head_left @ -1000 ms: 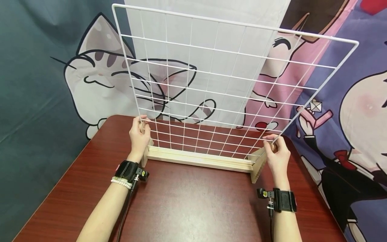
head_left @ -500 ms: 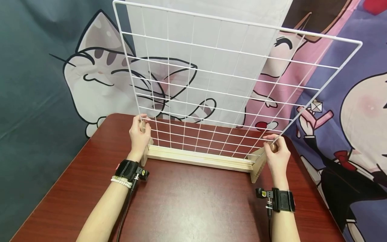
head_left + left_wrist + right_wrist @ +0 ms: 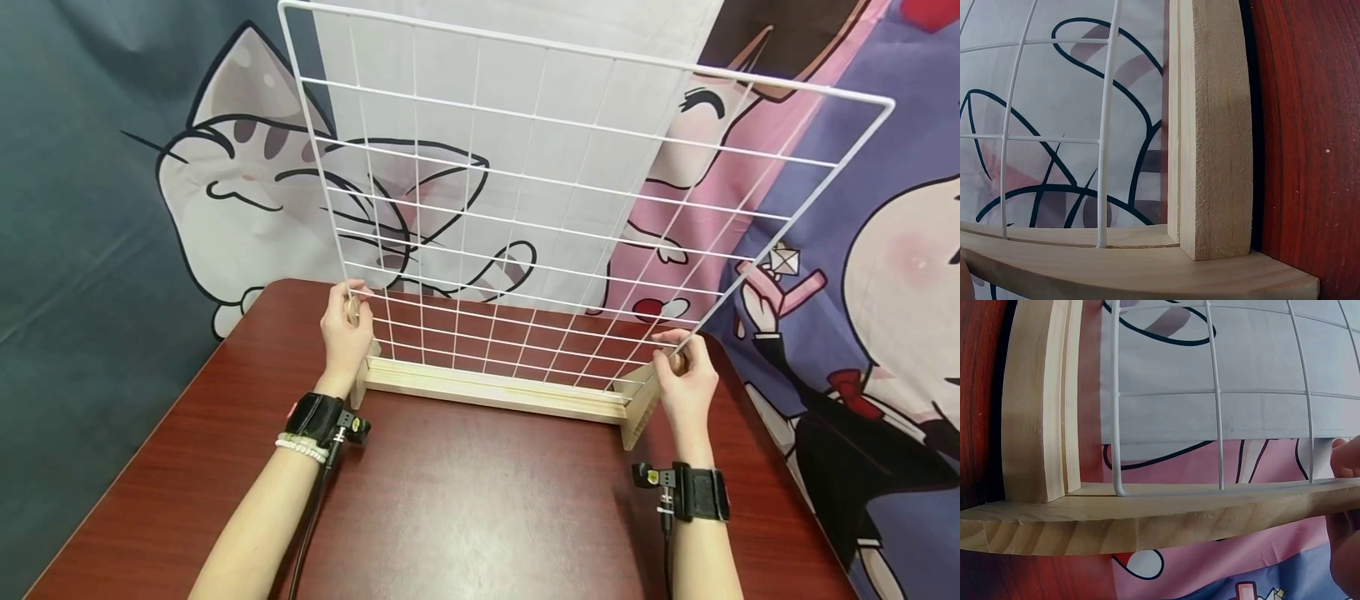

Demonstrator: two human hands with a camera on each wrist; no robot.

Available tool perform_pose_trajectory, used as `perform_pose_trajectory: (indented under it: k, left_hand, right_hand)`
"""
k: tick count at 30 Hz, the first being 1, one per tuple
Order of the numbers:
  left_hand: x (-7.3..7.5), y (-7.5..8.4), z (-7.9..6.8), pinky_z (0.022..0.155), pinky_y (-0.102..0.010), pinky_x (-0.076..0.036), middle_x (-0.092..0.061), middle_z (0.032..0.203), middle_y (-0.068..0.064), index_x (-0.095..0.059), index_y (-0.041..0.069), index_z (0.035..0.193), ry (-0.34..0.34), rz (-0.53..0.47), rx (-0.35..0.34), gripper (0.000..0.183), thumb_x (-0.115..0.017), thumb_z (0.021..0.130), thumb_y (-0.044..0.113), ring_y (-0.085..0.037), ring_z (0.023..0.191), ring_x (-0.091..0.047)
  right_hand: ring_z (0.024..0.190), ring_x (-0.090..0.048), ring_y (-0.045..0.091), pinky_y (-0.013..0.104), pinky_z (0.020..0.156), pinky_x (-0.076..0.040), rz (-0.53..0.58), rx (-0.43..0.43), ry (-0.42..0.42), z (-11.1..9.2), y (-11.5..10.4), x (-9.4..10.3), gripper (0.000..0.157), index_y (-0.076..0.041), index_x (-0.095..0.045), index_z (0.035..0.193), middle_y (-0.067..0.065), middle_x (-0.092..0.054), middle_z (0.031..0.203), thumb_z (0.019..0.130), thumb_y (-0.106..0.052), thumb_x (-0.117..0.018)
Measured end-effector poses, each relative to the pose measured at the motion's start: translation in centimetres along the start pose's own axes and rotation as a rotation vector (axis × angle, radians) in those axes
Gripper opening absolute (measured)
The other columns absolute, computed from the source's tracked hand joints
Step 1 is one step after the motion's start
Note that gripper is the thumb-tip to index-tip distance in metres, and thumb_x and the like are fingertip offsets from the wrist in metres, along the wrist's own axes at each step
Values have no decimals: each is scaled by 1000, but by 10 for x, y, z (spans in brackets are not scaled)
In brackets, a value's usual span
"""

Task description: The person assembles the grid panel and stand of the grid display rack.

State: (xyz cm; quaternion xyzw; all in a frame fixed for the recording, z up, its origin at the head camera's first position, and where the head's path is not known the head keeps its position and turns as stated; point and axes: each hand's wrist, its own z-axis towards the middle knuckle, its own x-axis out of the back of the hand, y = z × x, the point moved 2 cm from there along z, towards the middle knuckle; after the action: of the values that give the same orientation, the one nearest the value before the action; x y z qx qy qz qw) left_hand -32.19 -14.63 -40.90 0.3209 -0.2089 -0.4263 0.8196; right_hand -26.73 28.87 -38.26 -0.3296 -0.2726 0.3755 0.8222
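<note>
A white wire grid panel [image 3: 519,176] stands upright, leaning back a little, in a pale wooden stand. The stand has a long base bar [image 3: 495,390] between a left side piece [image 3: 1116,265] and a right side piece [image 3: 1166,522]. My left hand [image 3: 347,337] grips the upper end of the left side piece, thumb and fingers on opposite faces. On the other side, my right hand [image 3: 690,387] holds the upper end of the right side piece in the same way. In both wrist views, the grid's edge runs along the inner face of each side piece.
The stand sits towards the back of a dark red wooden table [image 3: 465,500]. Behind it hangs a cloth backdrop [image 3: 240,208] with cartoon figures. Each wrist wears a strapped camera with a cable [image 3: 307,533]; a bead bracelet [image 3: 302,447] circles the left wrist.
</note>
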Motion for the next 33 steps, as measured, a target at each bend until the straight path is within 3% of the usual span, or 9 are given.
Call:
perform_pose_trajectory:
  k: [4, 7, 11, 14, 16, 21, 24, 27, 33]
  left_hand:
    - [0, 2, 0, 59, -11, -26, -64, 96, -29, -54, -12, 113, -6, -3, -7, 30, -49, 84, -20, 9, 83, -52]
    - [1, 3, 0, 59, -10, -25, -64, 96, -29, -54, -12, 113, -8, 5, -5, 31, -49, 84, -21, -8, 76, -53]
    - [1, 4, 0, 65, -10, -31, -64, 96, -29, -54, -12, 114, -11, 6, 14, 30, -49, 85, -20, -33, 83, -58]
    - [0, 4, 1, 72, -13, -36, -64, 96, -28, -54, -12, 114, -11, 1, 20, 30, -48, 85, -19, -38, 92, -60]
    - [0, 5, 1, 72, -14, -36, -64, 96, -28, -54, -11, 113, -9, 5, 21, 30, -48, 85, -19, -29, 90, -61]
    - [0, 4, 1, 74, -13, -36, -64, 96, -27, -54, -10, 114, -4, 10, 28, 30, -48, 85, -18, 9, 90, -52]
    - [-1, 3, 1, 76, -13, -37, -64, 97, -27, -54, -10, 114, -9, 3, 39, 30, -47, 86, -18, 13, 92, -51]
    - [-2, 1, 1, 77, -15, -39, -64, 98, -25, -54, -9, 115, -12, 0, 55, 30, -47, 87, -17, 8, 93, -54]
    - [-1, 2, 1, 65, -14, -30, -63, 97, -26, -54, -10, 114, -10, 1, 30, 31, -47, 85, -19, 8, 86, -51]
  right_hand:
    - [59, -39, -2, 10, 55, -28, 55, -7, 2, 0, 1, 0, 21, 13, -60, 103, -18, -68, 87, 83, 15, -54]
    - [60, -41, -2, 11, 55, -29, 83, 0, 1, 0, 2, -1, 20, 15, -60, 103, -17, -68, 87, 85, 14, -52]
    - [63, -47, -1, 11, 57, -32, 123, -1, -7, 1, 2, 0, 19, 17, -59, 103, -14, -69, 87, 86, 14, -51]
    - [71, -53, 0, 11, 62, -36, 152, -15, -18, 2, 2, 1, 18, 18, -59, 103, -13, -69, 88, 87, 14, -51]
    - [78, -58, 1, 12, 68, -39, 163, -28, -27, 2, 3, 2, 17, 17, -59, 104, -13, -69, 88, 89, 12, -52]
    - [82, -62, 0, 12, 73, -42, 176, -46, -16, 3, 4, 2, 20, 17, -60, 103, -14, -69, 87, 94, -1, -56]
    - [69, -55, -3, 10, 62, -38, 180, -45, 9, 4, 4, 0, 22, 18, -60, 102, -15, -69, 85, 93, -3, -60]
    - [60, -44, -4, 11, 54, -30, 188, -51, 21, 5, 5, 0, 22, 19, -59, 101, -15, -69, 83, 92, -2, -61]
    - [60, -45, -3, 11, 54, -31, 216, -62, 24, 4, 7, 0, 23, 19, -58, 101, -14, -70, 82, 90, 0, -64]
